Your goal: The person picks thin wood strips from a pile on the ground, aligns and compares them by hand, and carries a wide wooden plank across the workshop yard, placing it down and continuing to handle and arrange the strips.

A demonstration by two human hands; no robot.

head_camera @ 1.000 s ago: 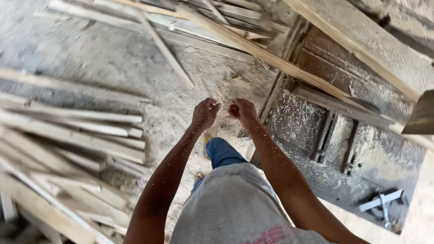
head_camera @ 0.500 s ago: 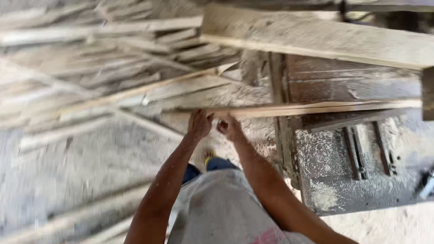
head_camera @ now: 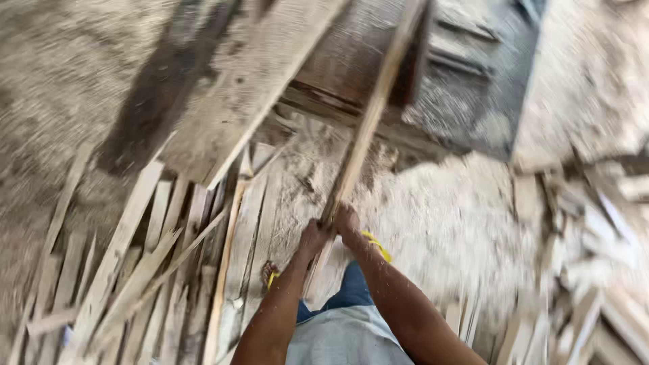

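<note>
Wood dominates the head view: a long narrow strip (head_camera: pixel 368 122) runs from the upper middle down to both hands, the left hand (head_camera: pixel 312 238) and right hand (head_camera: pixel 347 220) each closed around its lower end, above sandalled feet. Loose offcuts (head_camera: pixel 155 270) cover the sawdust floor (head_camera: pixel 446 223) at lower left; a dusty saw bench (head_camera: pixel 473 88) stands near the upper right corner. Likely hazards: tripping on offcuts, or the strip's far end striking the bench.

Both hands (head_camera: pixel 330 233) forward, fingers curled.
</note>
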